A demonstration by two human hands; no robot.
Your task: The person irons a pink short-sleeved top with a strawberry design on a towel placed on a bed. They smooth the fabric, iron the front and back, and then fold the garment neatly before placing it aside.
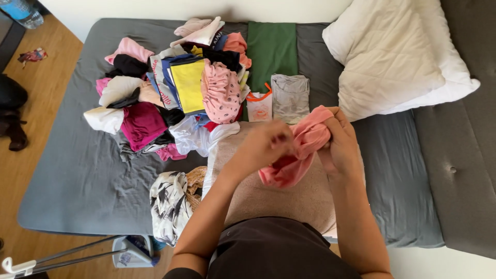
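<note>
A: What is held by the hands?

B: A coral-pink garment (pixel 297 150) is gripped by both. The left hand (pixel 269 140) is closed on its left part, with the fingers curled into the cloth, and the right hand (pixel 340 142) is wrapped around its upper right part. The garment is bunched between them and is held just above a beige towel (pixel 279 199), which is spread on the near edge of the bed (pixel 77 175).

A: What is seen on the rest of the bed?

B: A loose pile of clothes (pixel 170 98) is heaped on the grey sheet to the left of the hands. A yellow panel edged in blue (pixel 187 84) is seen at its middle, a pink spotted piece (pixel 221 93) just right of that, and a magenta piece (pixel 142 123) at the lower left. A black-and-white patterned cloth (pixel 168 204) hangs over the near edge.

A: And what is folded?

B: A grey folded shirt (pixel 290 97) is laid just beyond the hands, with a small white top trimmed in orange (pixel 259 106) touching its left side. A green folded piece (pixel 271 49) lies behind them. Two white pillows (pixel 398 57) are stacked at the right.

A: Are any packages or labels seen?

B: A small red wrapper (pixel 32 55) lies on the wooden floor (pixel 46 88) at the far left. A clear plastic bottle (pixel 21 13) is seen in the top left corner, well apart from the hands.
</note>
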